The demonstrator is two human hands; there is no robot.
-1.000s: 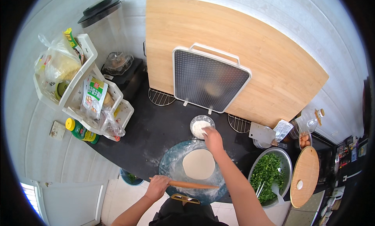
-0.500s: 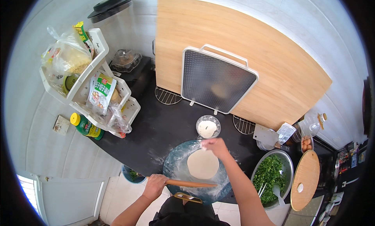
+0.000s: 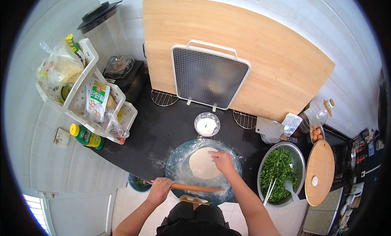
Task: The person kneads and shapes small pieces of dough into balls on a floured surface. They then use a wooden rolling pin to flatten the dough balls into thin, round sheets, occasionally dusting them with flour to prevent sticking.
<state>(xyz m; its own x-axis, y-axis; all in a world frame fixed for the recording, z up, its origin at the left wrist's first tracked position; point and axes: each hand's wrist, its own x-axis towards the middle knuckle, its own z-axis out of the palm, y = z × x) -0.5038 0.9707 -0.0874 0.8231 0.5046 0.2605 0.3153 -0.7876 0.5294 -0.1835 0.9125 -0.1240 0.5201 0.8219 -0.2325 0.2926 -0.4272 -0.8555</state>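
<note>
Your right hand [image 3: 222,162] lies flat, fingers spread, gripping nothing, on the 3 o'clock edge of the dough round [image 3: 202,163], which sits at the centre of the round glass board [image 3: 179,166] on the black counter [image 3: 163,130]. Your left hand [image 3: 159,189] is closed around the left end of the wooden rolling pin [image 3: 191,188]. The pin's long axis runs 9 to 3 o'clock along the board's near rim, so the dough lies at 12 o'clock from the pin, just beyond it and apart from it. The right hand is the nearer one to the dough. At 12 o'clock past the board stands a small glass bowl of flour [image 3: 207,124], close by. At 3 o'clock a metal bowl of chopped greens [image 3: 281,175] sits just beside the board. The counter at 10 o'clock lies open as far as the white rack [image 3: 122,118].
</note>
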